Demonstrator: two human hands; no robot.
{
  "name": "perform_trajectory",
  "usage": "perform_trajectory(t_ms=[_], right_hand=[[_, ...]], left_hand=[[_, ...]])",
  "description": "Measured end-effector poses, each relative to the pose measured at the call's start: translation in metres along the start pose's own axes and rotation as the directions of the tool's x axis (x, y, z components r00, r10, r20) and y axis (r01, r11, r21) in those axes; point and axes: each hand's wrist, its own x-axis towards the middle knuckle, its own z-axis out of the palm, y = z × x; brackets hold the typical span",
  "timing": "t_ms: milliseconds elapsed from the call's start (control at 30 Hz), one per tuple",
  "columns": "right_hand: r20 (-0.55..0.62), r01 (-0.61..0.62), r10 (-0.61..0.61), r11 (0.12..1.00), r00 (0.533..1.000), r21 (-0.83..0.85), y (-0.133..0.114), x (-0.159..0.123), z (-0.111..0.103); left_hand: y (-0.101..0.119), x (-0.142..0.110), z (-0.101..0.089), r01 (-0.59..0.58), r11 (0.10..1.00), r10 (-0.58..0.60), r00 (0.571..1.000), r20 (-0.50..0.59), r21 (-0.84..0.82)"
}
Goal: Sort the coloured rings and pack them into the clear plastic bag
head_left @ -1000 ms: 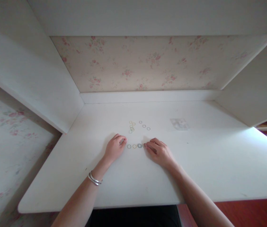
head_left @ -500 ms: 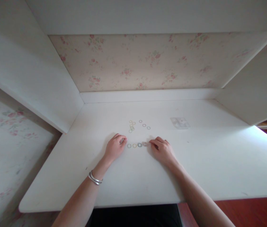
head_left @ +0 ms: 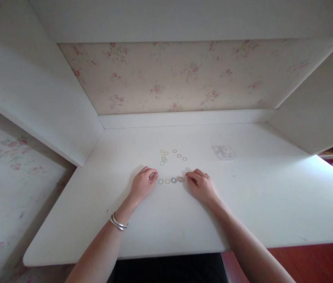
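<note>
A row of small thin rings lies across the white table between my hands: a dark greenish ring (head_left: 160,181), a yellowish ring (head_left: 167,181), a thicker blue-grey ring (head_left: 174,180) and a pinkish, blurred ring or rings (head_left: 180,179). My left hand (head_left: 144,184) rests on the table just left of the row, fingers curled and tips together. On the other side, my right hand (head_left: 201,185) is closed the same way, its fingertips very near the pinkish end. I see nothing in either hand. Two silver bangles (head_left: 118,222) circle my left wrist.
Beyond the row is a cluster of yellowish-green rings (head_left: 163,158), with three dark thin rings (head_left: 179,156) to its right. A clear plastic box (head_left: 224,152) lies farther right. White panels enclose the table (head_left: 172,224) at the back and sides.
The view has shifted very slightly. Both hands and the rings stay essentially where they were.
</note>
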Motion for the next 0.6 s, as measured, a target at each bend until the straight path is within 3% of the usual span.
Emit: perform_trajectory(t_ms=[200,367,600], right_hand=[[-0.02,-0.161,0.16,0.983,0.987,-0.083,0.01,0.026,0.001],[0.06,-0.119,0.132,0.975,0.989,-0.186,0.015,0.059,0.0],[0.178,-0.019,0.067,0.965,0.982,-0.261,0.013,0.075,-0.008]], left_hand=[[-0.008,0.004,-0.001,0.104,0.986,-0.106,0.994,-0.008,-0.126],[-0.014,0.004,-0.003,0.189,0.958,-0.194,0.981,-0.004,-0.217],[-0.013,0.005,-0.003,0.153,0.957,-0.153,0.988,0.019,-0.247]])
